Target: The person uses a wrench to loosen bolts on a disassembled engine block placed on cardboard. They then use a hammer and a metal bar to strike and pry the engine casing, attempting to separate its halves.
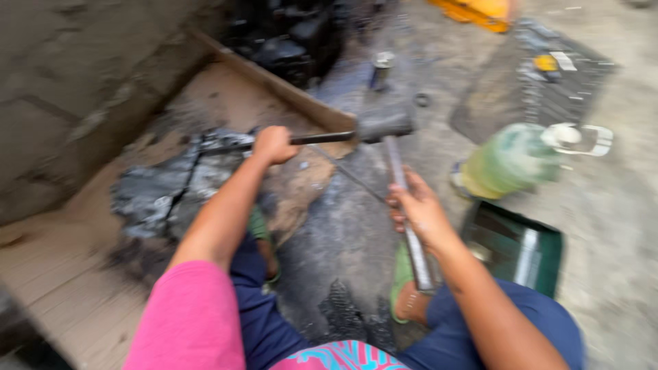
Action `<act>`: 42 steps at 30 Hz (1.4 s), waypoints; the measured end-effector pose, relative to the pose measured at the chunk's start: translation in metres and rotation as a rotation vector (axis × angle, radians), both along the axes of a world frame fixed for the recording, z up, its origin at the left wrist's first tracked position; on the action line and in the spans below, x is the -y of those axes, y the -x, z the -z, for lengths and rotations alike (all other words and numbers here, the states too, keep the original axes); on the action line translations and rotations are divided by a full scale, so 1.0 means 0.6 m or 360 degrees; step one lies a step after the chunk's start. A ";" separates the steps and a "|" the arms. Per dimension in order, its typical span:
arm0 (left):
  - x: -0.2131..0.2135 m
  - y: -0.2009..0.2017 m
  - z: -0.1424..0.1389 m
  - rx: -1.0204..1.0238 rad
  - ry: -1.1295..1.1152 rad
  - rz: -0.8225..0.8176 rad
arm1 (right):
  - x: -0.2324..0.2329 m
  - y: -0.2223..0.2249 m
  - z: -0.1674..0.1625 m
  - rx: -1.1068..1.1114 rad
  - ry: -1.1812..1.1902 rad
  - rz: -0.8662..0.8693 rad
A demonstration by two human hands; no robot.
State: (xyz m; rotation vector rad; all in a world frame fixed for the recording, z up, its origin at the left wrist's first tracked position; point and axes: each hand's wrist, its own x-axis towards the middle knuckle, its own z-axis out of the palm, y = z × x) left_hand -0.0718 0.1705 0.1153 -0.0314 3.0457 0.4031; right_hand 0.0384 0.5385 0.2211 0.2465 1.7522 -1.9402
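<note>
My left hand (274, 144) is closed around a dark metal rod (322, 138) that lies level, its right end against the head of a hammer (386, 125). My right hand (418, 209) grips the hammer's long grey handle (411, 240), which runs down toward my knee. The hammer head sits at the edge of a wooden plank (295, 96). A crumpled heap of black, greasy material (171, 185) lies on the wooden boards just left of my left hand. The picture is blurred by motion.
A pale green plastic jug with a white cap (521, 161) lies on its side at the right. Below it sits a dark green tray (514, 247). A yellow object (480, 12) and a dark mat (534, 82) lie further back. A black engine-like mass (288, 34) stands behind.
</note>
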 end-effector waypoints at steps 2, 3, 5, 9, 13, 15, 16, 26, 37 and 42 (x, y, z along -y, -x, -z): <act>0.006 -0.007 -0.004 -0.0062 -0.0150 -0.0039 | 0.003 0.002 0.005 -0.0051 0.0094 0.0041; 0.004 -0.010 -0.007 -0.0099 -0.0174 -0.0017 | 0.001 0.003 0.006 -0.0074 0.0102 0.0071; -0.003 -0.010 -0.010 -0.0067 -0.0159 -0.0025 | 0.001 0.002 0.008 -0.0095 0.0118 0.0121; -0.013 -0.001 -0.007 -0.0083 -0.0193 -0.0048 | 0.010 -0.007 0.013 -0.0116 0.0000 0.0033; -0.005 -0.006 -0.018 -0.0022 -0.0153 -0.0049 | 0.030 -0.023 0.023 -0.0034 0.0042 -0.0019; -0.011 -0.015 -0.028 -0.0064 -0.0074 -0.0029 | 0.039 -0.032 0.031 -0.0093 0.0010 0.0005; -0.023 -0.022 -0.035 -0.0129 -0.0047 -0.0005 | 0.044 -0.036 0.035 -0.0106 -0.0018 -0.0021; -0.175 -0.032 -0.080 -0.0294 -0.0297 -0.0115 | 0.022 -0.039 0.052 -0.0051 0.0149 -0.0041; -0.146 -0.008 -0.114 -0.0413 -0.0331 -0.0103 | -0.031 -0.045 0.080 -0.0337 0.0132 0.0341; -0.169 0.007 -0.100 -0.0308 -0.0208 -0.0036 | -0.042 -0.019 0.094 -0.0309 0.0151 0.0267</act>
